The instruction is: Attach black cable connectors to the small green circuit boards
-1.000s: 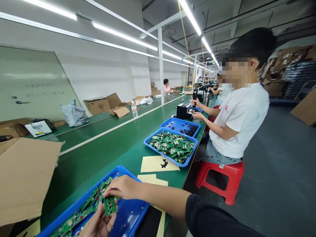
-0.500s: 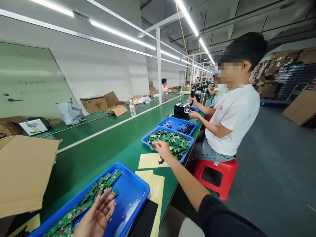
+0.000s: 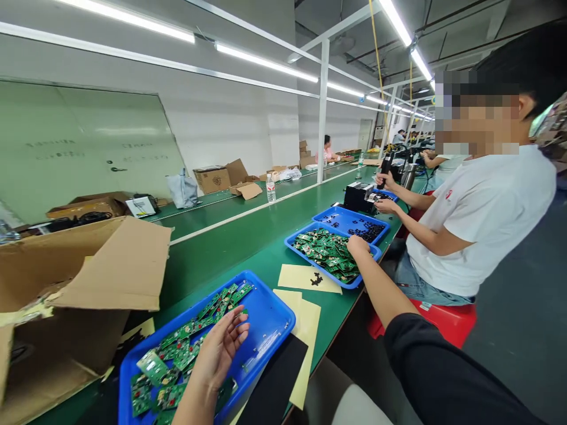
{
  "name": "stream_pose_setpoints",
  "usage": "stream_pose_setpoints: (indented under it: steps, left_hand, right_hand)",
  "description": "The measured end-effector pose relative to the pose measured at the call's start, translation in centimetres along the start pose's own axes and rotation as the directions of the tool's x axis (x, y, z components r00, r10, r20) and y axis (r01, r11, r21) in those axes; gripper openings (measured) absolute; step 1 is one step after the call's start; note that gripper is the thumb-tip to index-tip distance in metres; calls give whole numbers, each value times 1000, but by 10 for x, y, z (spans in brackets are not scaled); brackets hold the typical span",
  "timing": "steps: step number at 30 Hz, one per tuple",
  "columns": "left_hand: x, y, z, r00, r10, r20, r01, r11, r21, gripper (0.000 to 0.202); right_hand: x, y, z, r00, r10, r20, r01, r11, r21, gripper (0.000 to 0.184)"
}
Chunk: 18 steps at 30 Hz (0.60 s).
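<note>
In the near blue tray (image 3: 283,321), green circuit boards (image 3: 181,342) lie heaped along the left side. My left hand (image 3: 221,345) is raised over this tray, palm turned inward and fingers loosely bent apart; I see nothing gripped in it. A bit of green board shows by its fingertips. My right hand (image 3: 358,247) reaches to the right rim of the farther blue tray (image 3: 289,243), which is piled with more circuit boards (image 3: 328,251). Its fingers are bent closed and point down; whatever they may hold is hidden.
Yellow paper sheets (image 3: 305,330) and a black sheet (image 3: 274,378) lie beside the near tray. Small black parts (image 3: 316,278) rest on another sheet. An open cardboard box (image 3: 115,265) stands left. Beyond the trays, a seated co-worker (image 3: 496,206) handles a black tool (image 3: 386,168).
My right hand has moved from the left side of the farther tray to its right rim. The view has turned left. My left hand stays over the near tray.
</note>
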<state>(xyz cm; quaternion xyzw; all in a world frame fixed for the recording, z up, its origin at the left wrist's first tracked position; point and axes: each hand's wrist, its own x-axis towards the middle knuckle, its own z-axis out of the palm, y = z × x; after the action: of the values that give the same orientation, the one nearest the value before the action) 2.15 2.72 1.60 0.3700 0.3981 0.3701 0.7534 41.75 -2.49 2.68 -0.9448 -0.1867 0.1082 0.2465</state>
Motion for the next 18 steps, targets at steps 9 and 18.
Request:
stream_pose_setpoints:
  steps: [9,18]
  left_hand:
    - [-33,17,0,974,226,25,-227,968,110,33]
    - [-150,-43,-33,996,8,-91,49,795,604,37]
  right_hand:
    - [-66,-15,1,823,-547,152,549,835,30,28]
    - [-232,-4,88,-262,-941,215,840,-113,530,20]
